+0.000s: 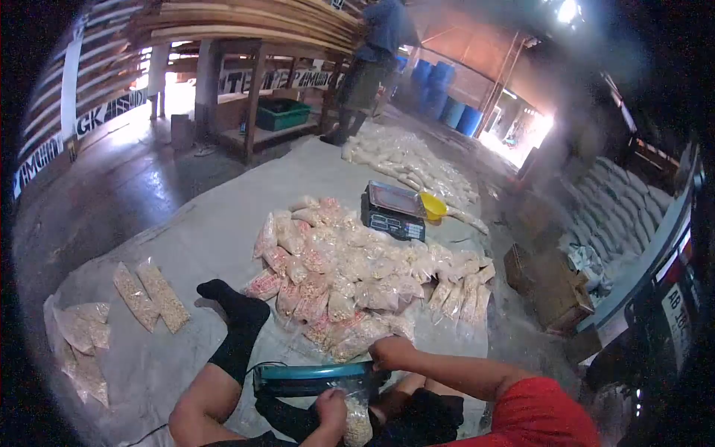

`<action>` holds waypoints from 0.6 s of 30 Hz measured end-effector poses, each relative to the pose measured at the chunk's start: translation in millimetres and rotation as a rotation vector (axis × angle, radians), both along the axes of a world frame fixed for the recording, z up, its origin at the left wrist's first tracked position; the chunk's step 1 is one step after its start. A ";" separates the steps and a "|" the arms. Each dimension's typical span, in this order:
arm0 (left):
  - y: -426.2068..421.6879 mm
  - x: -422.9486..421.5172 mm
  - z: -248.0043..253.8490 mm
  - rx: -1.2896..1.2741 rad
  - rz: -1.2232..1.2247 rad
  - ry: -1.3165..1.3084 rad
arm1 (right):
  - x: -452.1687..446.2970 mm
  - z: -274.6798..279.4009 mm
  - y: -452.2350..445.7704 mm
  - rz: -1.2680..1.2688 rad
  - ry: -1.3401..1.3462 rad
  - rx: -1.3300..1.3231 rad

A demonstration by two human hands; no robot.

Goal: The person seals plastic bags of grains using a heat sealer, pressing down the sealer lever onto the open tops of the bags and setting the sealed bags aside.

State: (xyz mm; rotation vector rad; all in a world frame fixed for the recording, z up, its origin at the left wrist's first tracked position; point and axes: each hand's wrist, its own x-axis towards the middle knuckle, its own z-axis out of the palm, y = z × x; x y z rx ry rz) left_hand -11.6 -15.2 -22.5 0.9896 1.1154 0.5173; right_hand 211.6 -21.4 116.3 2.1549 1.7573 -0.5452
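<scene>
Crosswise in front lies blue-topped sealer (309,372); clear bag of pale pieces (359,423) sits on its near side, long axis roughly square to sealer. Left hand (331,409), just beside bag, pinches its edge; right hand (392,353), farther off, grips sealer's right end.

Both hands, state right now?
Left hand: closed, holding a clear bag of pale pieces.
Right hand: curled at one end of the teal device; grip can't be told.

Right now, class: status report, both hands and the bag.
Left hand on clear bag. Right hand on right end of teal bar. Bag pile lies beyond.
</scene>
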 end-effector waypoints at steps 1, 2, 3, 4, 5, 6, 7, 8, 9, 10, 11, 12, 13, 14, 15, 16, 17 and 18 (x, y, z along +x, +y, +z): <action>0.8 0.9 4.9 -0.015 0.007 0.071 | 5.2 -1.7 -4.6 0.001 0.004 0.014; -1.7 5.7 -5.2 -0.138 0.104 -0.039 | 10.7 -5.9 -11.2 0.001 0.078 0.119; 1.6 11.7 -24.2 -0.137 0.104 -0.029 | 14.9 -12.9 -18.6 0.000 0.152 0.213; 6.2 14.3 -49.3 -0.142 0.070 -0.133 | 20.9 -28.3 -20.1 -0.110 0.160 0.085; 0.9 10.3 -63.8 -0.151 0.041 -0.237 | 24.2 -30.3 -24.4 -0.090 0.204 0.118; 0.0 9.1 -47.8 -0.147 0.037 -0.192 | 18.2 -11.2 -21.5 -0.071 0.255 0.146; 1.8 7.3 -32.6 -0.150 0.032 -0.136 | 12.2 9.0 -23.3 -0.104 0.230 0.153; 0.6 9.3 -43.5 -0.159 0.061 -0.121 | 15.4 10.5 -30.4 -0.033 0.263 0.312; 0.6 9.5 -38.2 -0.167 0.090 -0.105 | 5.2 26.8 -35.4 -0.197 0.407 0.404; 1.0 8.4 -36.7 -0.104 0.031 -0.045 | -7.6 39.3 -43.4 -0.270 0.444 0.555; 2.8 5.7 -19.6 -0.038 -0.027 0.017 | -11.6 30.6 -51.2 -0.331 0.487 0.625; 4.6 2.9 -1.3 0.028 -0.081 0.080 | -13.3 25.1 -60.2 -0.259 0.409 0.700; 6.9 8.6 -39.4 0.286 -0.134 0.199 | -22.9 19.1 -76.6 -0.185 0.333 0.767; 8.9 6.9 -65.5 0.103 -0.148 0.082 | -53.5 26.9 -95.4 -0.196 0.144 0.875; -1.5 4.1 -46.5 -0.038 0.023 -0.182 | -76.5 35.5 -101.2 -0.176 -0.067 1.008; 3.5 8.6 -53.4 -0.103 0.017 -0.142 | -90.0 26.9 -113.4 -0.256 -0.042 1.052; 2.0 8.9 -57.7 -0.099 0.029 -0.144 | -101.2 10.5 -129.1 -0.244 -0.036 1.055; 0.9 8.5 -48.1 -0.109 0.023 -0.179 | -112.2 -8.9 -149.0 -0.435 0.280 0.986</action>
